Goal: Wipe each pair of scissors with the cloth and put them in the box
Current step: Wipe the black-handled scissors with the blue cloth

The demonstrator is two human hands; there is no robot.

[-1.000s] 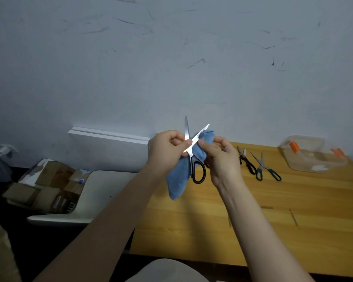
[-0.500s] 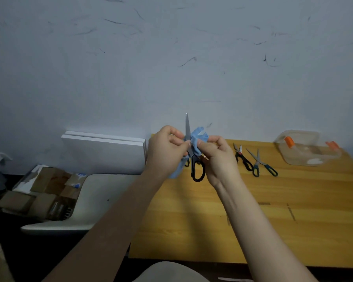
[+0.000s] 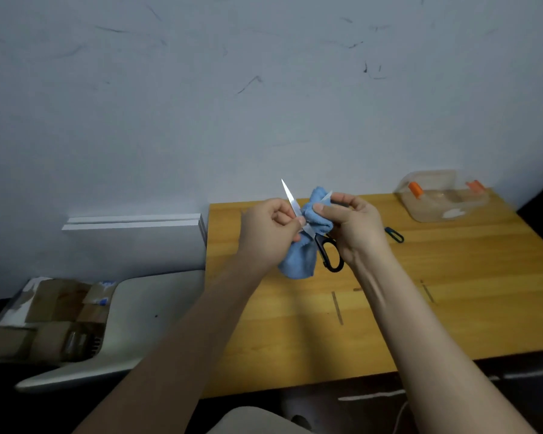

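showing a white patch (image 3: 452, 213), the box (image 3: 433, 183) sits on the table (image 3: 452, 277).

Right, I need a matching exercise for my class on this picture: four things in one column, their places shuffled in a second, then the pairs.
Things
1. black-handled scissors
2. blue cloth
3. clear box
4. dark scissor handle

Places
A. at the far right corner of the table
B. flat on the table, just right of the right hand
C. bunched round one blade, gripped by the right hand
D. in the air, one blade pinched by the left hand

Pairs: 1-D, 2-C, 3-A, 4-B
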